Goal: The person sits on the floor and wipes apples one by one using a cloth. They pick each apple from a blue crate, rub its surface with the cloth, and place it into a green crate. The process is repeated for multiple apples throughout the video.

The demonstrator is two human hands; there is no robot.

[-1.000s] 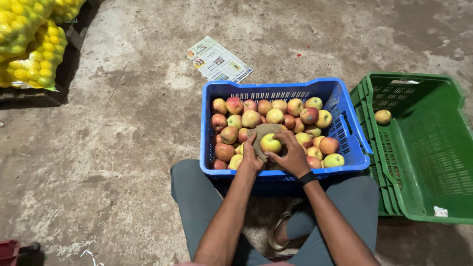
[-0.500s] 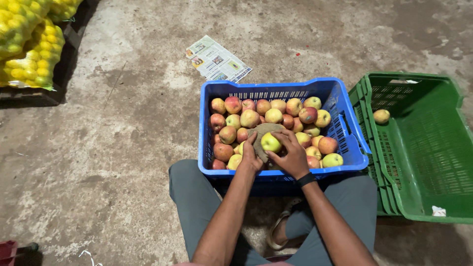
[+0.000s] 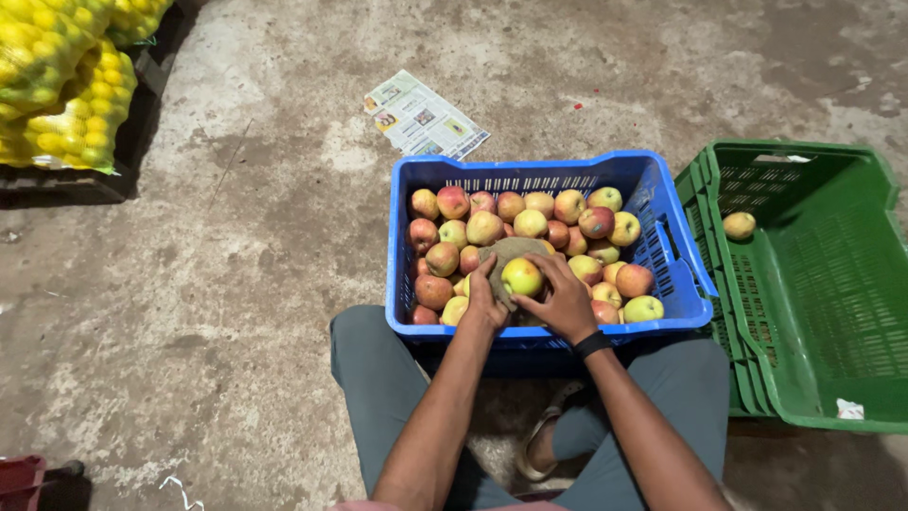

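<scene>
Both hands, left hand (image 3: 485,301) and right hand (image 3: 565,303), close on one apple (image 3: 521,276) and a brown cloth (image 3: 506,254) above the blue crate (image 3: 662,248). Risk (my judgement): loose grip drops the apple, bruising those below.

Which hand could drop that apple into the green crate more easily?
Probably the right hand. It wraps the yellow-green apple on the side nearer the green crate, which sits to the person's right. The left hand is on the far side, pressing the brown cloth in the blue crate.
</scene>
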